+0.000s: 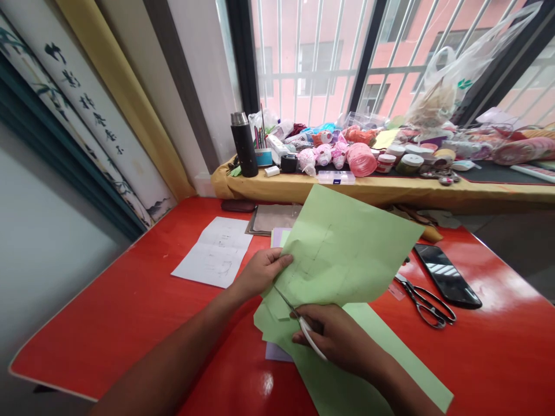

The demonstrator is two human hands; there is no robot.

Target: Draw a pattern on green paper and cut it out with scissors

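A large sheet of green paper with faint pencil lines is tilted up above the table. My left hand pinches its left edge between thumb and fingers. White-handled scissors are in my right hand, their blades at the paper's lower left, just below my left hand. Part of the blades is hidden by the paper and fingers. Under both hands lies more green paper, with a bit of lilac paper showing beneath it.
On the red table lie a white sheet with drawings, a grey folder, black-handled scissors and a phone. The windowsill behind holds a black thermos, jars and several craft items.
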